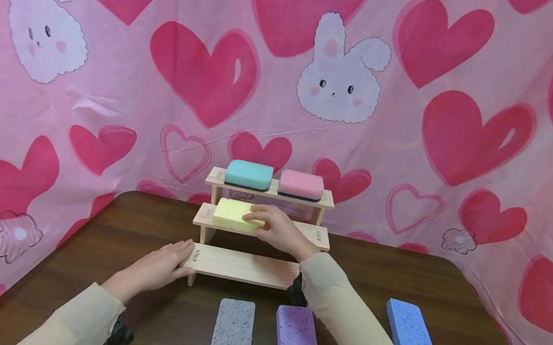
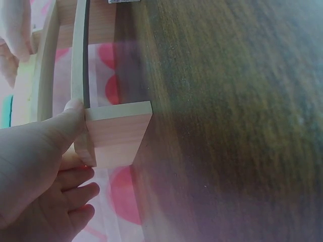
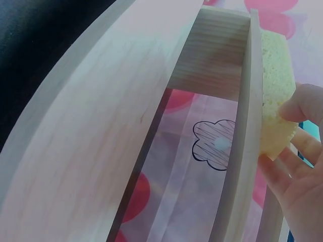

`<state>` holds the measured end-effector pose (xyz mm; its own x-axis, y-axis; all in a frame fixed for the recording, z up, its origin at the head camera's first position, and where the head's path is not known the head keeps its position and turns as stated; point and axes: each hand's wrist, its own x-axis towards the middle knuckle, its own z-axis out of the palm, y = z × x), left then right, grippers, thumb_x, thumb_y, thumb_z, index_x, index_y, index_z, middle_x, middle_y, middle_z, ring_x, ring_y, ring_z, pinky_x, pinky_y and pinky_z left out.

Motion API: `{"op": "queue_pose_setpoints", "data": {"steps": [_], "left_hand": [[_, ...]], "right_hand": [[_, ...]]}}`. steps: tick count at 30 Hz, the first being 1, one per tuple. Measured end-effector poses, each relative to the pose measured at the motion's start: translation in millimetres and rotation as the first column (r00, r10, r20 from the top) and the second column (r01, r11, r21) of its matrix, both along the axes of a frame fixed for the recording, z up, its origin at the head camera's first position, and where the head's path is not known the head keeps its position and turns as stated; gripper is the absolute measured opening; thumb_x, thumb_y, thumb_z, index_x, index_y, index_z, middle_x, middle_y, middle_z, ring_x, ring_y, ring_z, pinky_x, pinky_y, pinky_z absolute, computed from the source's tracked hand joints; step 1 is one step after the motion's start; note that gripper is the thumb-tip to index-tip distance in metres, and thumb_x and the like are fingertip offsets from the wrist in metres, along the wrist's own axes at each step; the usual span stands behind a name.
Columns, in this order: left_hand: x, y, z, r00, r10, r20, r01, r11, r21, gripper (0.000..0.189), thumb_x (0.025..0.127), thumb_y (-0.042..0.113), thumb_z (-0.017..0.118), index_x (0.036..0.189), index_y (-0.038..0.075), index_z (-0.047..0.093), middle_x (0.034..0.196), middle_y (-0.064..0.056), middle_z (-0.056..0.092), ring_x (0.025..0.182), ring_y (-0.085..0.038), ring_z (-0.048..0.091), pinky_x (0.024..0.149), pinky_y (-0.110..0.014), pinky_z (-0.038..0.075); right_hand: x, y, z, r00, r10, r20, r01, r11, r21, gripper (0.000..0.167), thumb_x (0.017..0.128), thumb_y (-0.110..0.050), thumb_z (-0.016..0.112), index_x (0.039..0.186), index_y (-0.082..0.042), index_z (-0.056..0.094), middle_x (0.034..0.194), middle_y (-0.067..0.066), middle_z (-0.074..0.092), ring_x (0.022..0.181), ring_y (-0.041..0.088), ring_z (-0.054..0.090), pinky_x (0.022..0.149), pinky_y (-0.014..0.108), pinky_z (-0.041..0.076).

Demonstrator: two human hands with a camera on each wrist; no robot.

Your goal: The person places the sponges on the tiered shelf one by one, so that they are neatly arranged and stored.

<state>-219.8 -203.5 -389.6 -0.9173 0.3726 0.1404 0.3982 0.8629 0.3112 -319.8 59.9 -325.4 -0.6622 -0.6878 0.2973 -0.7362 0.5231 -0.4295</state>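
A yellow sponge point(image 1: 236, 216) lies on the left part of the middle step of a three-tier wooden stand point(image 1: 244, 266). My right hand point(image 1: 284, 232) grips the sponge's right end, thumb on the front side in the right wrist view, where the sponge point(image 3: 276, 85) touches the step. My left hand point(image 1: 159, 266) holds the left end of the lowest step. In the left wrist view, the thumb of the left hand point(image 2: 45, 156) presses the board's front edge, with fingers around the end. On the top step sit a teal sponge point(image 1: 248, 174) and a pink sponge point(image 1: 301, 184), side by side.
On the dark wooden table point(image 1: 161, 336), a grey sponge point(image 1: 232, 336) and a purple sponge point(image 1: 297, 342) lie in front of the stand. A blue sponge point(image 1: 410, 330) lies farther right. A pink cloth point(image 1: 275, 117) with hearts and rabbits hangs behind the table.
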Motion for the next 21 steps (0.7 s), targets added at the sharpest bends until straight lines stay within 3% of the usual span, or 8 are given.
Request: {"op": "queue_pose_setpoints", "data": {"steps": [6,21], "left_hand": [[-0.3,0.2,0.2,1.000,-0.002,0.003,0.002,1.000,0.004,0.063,0.088,0.026,0.063,0.133,-0.011,0.039,0.138,-0.026,0.037,0.126,-0.040,0.034,0.101,-0.053,0.028],[-2.0,-1.3,-1.8,1.000,0.013,0.023,-0.013,1.000,0.009,0.064,0.088,0.028,0.063,0.135,-0.009,0.038,0.139,-0.024,0.036,0.127,-0.040,0.033,0.101,-0.052,0.028]], "right_hand": [[-1.4,-2.0,-0.9,1.000,-0.015,0.008,0.015,1.000,-0.008,0.034,0.084,0.001,0.060,0.115,-0.012,0.066,0.131,0.010,0.050,0.122,0.026,0.041,0.098,0.036,0.038],[-0.9,-1.8,-3.4,0.998,-0.027,0.051,0.028,0.999,-0.021,0.036,0.086,-0.001,0.058,0.118,-0.014,0.064,0.132,0.009,0.048,0.122,0.024,0.041,0.095,0.035,0.041]]}}
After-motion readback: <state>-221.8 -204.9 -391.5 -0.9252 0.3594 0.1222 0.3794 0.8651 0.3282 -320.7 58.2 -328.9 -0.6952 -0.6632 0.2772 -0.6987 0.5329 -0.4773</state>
